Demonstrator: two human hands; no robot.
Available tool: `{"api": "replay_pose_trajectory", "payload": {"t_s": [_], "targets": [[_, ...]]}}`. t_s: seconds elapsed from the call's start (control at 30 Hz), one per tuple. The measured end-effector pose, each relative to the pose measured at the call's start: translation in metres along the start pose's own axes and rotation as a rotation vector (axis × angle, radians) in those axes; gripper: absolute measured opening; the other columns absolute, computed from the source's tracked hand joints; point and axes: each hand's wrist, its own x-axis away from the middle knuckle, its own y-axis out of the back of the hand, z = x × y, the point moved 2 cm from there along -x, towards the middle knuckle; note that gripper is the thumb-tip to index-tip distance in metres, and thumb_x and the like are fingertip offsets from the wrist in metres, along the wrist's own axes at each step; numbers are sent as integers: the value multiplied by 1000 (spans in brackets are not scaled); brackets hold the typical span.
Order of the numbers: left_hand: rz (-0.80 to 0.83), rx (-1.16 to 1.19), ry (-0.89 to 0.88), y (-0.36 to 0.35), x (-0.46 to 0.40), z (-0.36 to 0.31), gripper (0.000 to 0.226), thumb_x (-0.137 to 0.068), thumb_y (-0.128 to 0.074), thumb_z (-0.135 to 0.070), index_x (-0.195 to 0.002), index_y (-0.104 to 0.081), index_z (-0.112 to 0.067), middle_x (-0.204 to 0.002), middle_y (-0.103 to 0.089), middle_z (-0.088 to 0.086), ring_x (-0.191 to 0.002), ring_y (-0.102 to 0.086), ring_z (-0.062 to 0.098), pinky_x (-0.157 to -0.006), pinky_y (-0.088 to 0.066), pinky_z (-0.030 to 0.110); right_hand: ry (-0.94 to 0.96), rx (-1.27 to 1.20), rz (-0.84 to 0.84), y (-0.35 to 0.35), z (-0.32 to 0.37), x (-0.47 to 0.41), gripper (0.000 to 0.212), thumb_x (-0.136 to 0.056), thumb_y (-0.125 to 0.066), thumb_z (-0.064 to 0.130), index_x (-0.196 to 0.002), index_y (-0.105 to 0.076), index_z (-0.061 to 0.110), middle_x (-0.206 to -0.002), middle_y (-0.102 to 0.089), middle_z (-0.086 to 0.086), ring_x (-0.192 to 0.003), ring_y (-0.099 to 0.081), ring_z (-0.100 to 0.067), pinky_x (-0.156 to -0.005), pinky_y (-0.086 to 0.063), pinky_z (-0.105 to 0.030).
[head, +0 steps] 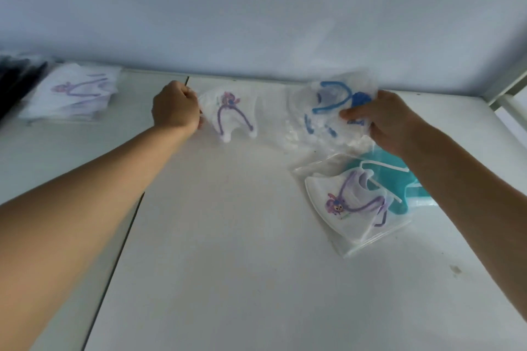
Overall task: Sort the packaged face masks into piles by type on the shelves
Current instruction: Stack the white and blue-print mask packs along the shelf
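Both hands are reaching out over the white shelf (228, 265) and each is gripping a packet. Nearest, on the right, a loose purple-print mask packet (353, 205) is lying flat over a teal one (399, 179), its long axis running diagonally from near right to far left. Further out, the right hand (390, 120) is pinching a blue-print packet (330, 100) over a crumpled clear heap, thumb on top. The left hand (176, 107) is closing its curled fingers on the edge of a purple-print packet (231, 114), ear loops pointing toward the person. Farthest left, the purple-print pile (71, 94) is sitting beside dark packets (17, 80). As I judge it, the slippery film could be slipping from either pinch, or the right hand could be dragging neighbouring packets along and mixing types.
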Motion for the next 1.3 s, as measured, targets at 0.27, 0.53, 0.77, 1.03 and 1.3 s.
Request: {"api": "replay_pose_trajectory", "payload": {"t_s": [0.27, 0.53, 0.77, 1.03, 1.3], "targets": [[160, -169, -410, -10, 41, -39, 33, -96, -52, -35, -117, -61, -11, -123, -55, 13, -116, -47, 28, -91, -43, 25, 46, -129, 163, 13, 21, 15, 41, -70, -63, -11, -109, -62, 2, -94, -73, -8, -88, -71, -22, -71, -58, -30], [607, 602, 31, -28, 79, -66, 14, -96, -53, -9, -85, -61, -14, -66, -64, 5, -50, -65, 10, -54, -56, 21, -36, -91, 106, 5, 9, 26, 39, -72, -64, -11, -109, -62, 1, -99, -70, -10, -85, -70, -22, -68, -58, -28], [481, 606, 107, -17, 72, -46, 9, -95, -56, -11, -92, -62, -16, -79, -69, 10, -56, -68, 12, -58, -58, 23, -3, -285, -60, 30, 6, 35, 23, -84, -53, -15, -98, -61, 2, -92, -68, -9, -74, -71, -15, -62, -57, -24], [505, 690, 155, -12, 77, -55, 12, -91, -58, -5, -86, -60, -15, -72, -69, 5, -57, -70, 15, -57, -58, 23, -63, -275, 95, 7, 12, 47, 31, -79, -57, -13, -108, -60, -2, -93, -71, -11, -78, -72, -20, -64, -57, -27], [520, 821, 271, -14, 82, -56, 12, -91, -55, -1, -84, -57, -11, -79, -68, 9, -62, -70, 14, -65, -58, 23, -103, -379, 92, -8, 1, 56, 27, -82, -55, -11, -106, -62, -1, -103, -67, -17, -80, -71, -23, -67, -59, -31]]}}
